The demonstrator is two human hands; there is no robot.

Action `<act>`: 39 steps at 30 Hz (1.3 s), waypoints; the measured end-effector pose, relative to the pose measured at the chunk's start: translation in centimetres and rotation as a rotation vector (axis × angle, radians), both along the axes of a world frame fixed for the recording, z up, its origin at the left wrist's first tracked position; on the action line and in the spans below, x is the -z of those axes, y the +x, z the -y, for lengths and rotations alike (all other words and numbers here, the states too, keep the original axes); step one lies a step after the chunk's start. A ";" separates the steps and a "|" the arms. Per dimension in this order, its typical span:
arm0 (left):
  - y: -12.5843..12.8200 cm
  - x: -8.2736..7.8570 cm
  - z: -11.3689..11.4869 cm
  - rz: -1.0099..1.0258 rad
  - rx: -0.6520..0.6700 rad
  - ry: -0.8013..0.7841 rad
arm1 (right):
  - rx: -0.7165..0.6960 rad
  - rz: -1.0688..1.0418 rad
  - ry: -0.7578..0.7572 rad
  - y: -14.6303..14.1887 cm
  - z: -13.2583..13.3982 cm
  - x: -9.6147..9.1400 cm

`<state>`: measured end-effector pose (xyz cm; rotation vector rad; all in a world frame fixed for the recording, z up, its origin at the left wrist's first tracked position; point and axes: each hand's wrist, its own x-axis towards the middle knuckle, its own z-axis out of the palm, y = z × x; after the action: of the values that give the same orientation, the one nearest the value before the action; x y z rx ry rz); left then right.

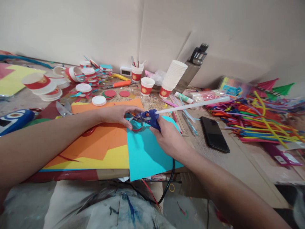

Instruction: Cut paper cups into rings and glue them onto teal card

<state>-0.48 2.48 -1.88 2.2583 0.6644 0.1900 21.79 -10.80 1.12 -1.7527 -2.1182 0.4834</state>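
Observation:
My right hand [166, 135] is wrapped round a blue hot glue gun [152, 118], whose long white glue stick [190, 105] juts out behind to the right. The gun's nozzle points left, at a small red-and-white paper ring [137, 129] over the turquoise paper sheet [150, 152]. My left hand [119, 115] holds that ring by its left side, thumb in front and fingers behind. The gun partly hides the ring, so I cannot tell whether the nozzle touches it. A black cord [172, 181] runs down from the gun over the table's front edge.
Orange paper [92, 146] lies left. Cut cups and small drum shapes [83, 89] crowd the back left, near an orange cutter [121, 83]. Stacked paper cups [173, 74] and a bottle [190, 71] stand behind. A phone [214, 134] and pipe cleaners [267, 117] lie right.

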 end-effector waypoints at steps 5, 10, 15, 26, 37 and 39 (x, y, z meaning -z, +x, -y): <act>0.0 0.0 0.0 -0.017 0.002 0.018 | -0.017 -0.018 -0.008 0.0 0.1 0.1; 0.1 -0.4 0.3 0.013 0.030 -0.005 | -0.055 -0.035 -0.026 0.2 0.2 0.3; 0.2 -0.6 0.4 -0.005 0.028 0.018 | -0.071 -0.062 -0.033 0.5 0.1 0.4; 0.1 -0.3 0.2 -0.019 -0.009 0.015 | -0.022 -0.094 0.021 0.2 -0.4 0.6; 0.0 -0.4 0.4 -0.011 0.002 0.043 | -0.048 -0.078 -0.012 0.3 -0.1 0.5; 0.1 -0.3 0.3 -0.001 0.012 0.039 | -0.066 -0.087 -0.011 0.4 -0.1 0.5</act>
<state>-0.43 2.14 -1.54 2.2993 0.6523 0.1971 22.15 -10.69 0.66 -1.6409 -2.1220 0.5791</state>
